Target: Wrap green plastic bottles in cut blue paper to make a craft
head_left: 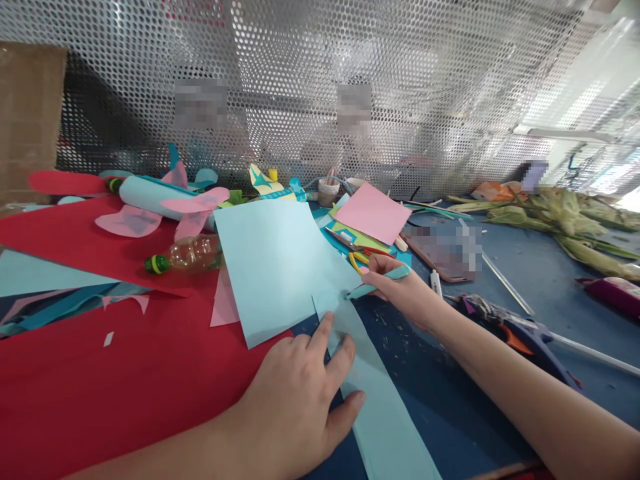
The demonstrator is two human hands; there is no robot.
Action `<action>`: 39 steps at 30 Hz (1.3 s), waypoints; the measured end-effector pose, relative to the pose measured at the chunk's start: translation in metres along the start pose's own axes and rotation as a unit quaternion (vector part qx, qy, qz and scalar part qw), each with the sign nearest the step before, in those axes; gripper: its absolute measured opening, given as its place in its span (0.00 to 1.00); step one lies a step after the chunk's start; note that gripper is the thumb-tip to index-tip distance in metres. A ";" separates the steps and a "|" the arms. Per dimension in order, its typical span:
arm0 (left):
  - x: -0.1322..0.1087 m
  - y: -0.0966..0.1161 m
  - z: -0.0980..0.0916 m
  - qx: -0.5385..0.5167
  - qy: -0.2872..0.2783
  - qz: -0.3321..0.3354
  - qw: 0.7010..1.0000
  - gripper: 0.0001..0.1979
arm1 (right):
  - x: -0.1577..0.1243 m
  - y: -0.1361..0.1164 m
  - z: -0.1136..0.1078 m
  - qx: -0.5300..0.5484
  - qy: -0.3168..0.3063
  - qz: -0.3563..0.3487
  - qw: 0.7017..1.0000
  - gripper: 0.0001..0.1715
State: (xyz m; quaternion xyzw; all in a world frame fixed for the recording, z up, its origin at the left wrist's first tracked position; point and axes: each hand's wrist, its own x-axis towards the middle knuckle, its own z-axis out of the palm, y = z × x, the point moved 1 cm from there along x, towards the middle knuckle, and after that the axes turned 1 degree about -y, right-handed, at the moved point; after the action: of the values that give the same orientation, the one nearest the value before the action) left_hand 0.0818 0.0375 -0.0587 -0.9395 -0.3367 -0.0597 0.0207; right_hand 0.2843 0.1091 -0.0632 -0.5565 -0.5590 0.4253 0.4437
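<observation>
My left hand (pixel 305 383) lies with its fingers spread, pressing on a long light-blue paper strip (pixel 385 400). My right hand (pixel 393 280) is closed round a light-blue pen (pixel 362 291), whose tip touches the strip's right edge. Beyond my left fingertips lies a square light-blue sheet (pixel 275 267); it partly covers a pink paper piece (pixel 225 303). Just past my right hand rest scissors (pixel 357 257) with yellow and red handles, partly hidden by the fingers. A pink square sheet (pixel 373 213) lies behind them on green and blue scraps.
Red paper (pixel 125 380) spreads across the left, under a clear plastic bottle (pixel 195 253) and a light-blue paper tube (pixel 155 197) with pink petal shapes. On the right are a glue gun (pixel 530 333), clear sticks (pixel 505 280) and corn husks (pixel 570 213). A perforated metal panel (pixel 300 87) stands behind.
</observation>
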 end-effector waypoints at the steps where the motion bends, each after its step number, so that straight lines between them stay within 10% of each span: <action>1: 0.000 0.000 0.000 -0.001 0.000 0.000 1.000 0.24 | 0.000 -0.001 0.000 0.003 0.000 0.003 1.000 0.17; 21: -0.002 0.001 0.000 -0.007 0.028 -0.009 1.000 0.22 | -0.009 -0.007 0.005 0.168 -0.037 0.004 0.985 0.18; 39: 0.000 0.002 -0.001 -0.041 0.050 0.003 0.998 0.22 | -0.013 -0.006 0.022 -0.003 -0.130 -0.064 0.989 0.20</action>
State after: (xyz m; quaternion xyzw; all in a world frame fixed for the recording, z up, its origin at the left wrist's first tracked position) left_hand 0.0832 0.0357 -0.0576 -0.9363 -0.3299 -0.1203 -0.0006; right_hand 0.2614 0.0964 -0.0628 -0.4612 -0.6476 0.4632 0.3917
